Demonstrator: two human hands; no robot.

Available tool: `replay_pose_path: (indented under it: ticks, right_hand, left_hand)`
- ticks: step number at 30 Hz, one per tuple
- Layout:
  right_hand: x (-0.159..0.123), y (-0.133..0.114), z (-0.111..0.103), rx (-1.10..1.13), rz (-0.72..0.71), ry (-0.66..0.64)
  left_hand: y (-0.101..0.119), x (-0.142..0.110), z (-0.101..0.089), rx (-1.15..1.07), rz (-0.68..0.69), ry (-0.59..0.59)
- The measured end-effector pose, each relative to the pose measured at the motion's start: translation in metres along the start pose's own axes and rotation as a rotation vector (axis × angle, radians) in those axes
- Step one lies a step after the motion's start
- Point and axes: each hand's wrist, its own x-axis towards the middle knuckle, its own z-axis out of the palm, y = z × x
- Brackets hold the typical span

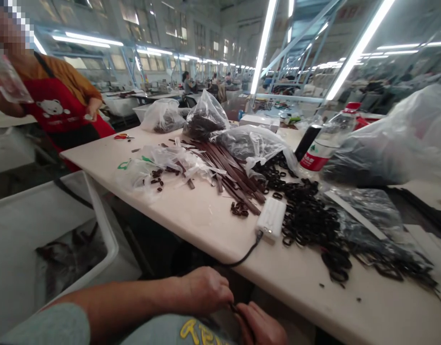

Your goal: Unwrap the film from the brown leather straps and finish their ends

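In the head view my left hand (206, 290) is closed in a fist-like pinch in front of my body, below the table's near edge. Just to its right, my right hand (261, 326) is also closed, its fingers pinched together. A small dark strip (234, 308) shows between the two hands, and both seem to grip it. Most of the strip is hidden by fingers. Nearest on the tabletop lies a white battery-like box (271, 218) with a black cable (244, 258) running off the edge. Brown strips (229, 172) and a heap of black loops (308, 213) lie behind it.
Clear plastic bags (206, 115) of dark pieces stand along the back of the table (213, 239). A red-labelled bottle (316, 151) stands at right. Red-handled scissors (123, 136) lie far left. A white bin (112, 239) sits at left; beyond it stands a person in a red apron (58, 105).
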Motion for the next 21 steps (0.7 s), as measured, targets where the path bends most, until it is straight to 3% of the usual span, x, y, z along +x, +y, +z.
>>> replay_pose_path:
  ticks: [4,7,12,16,21]
  right_hand:
    - [0.017,-0.003,-0.015,0.091,0.101,-0.005]
    - [0.025,0.002,-0.027,0.097,0.168,0.014]
    - [0.023,0.009,-0.039,0.045,0.232,0.094]
    - [0.013,0.01,-0.034,0.017,0.236,0.084]
    - [0.007,0.011,-0.029,0.008,0.246,0.045]
  left_hand:
    - [-0.009,0.01,-0.02,-0.179,-0.062,0.053]
    - [-0.033,0.022,-0.045,-0.39,-0.171,0.114]
    - [-0.091,0.056,-0.077,-0.251,-0.435,0.34]
    - [-0.122,0.084,-0.077,-0.16,-0.464,0.329]
    - [-0.134,0.104,-0.071,-0.252,-0.474,0.327]
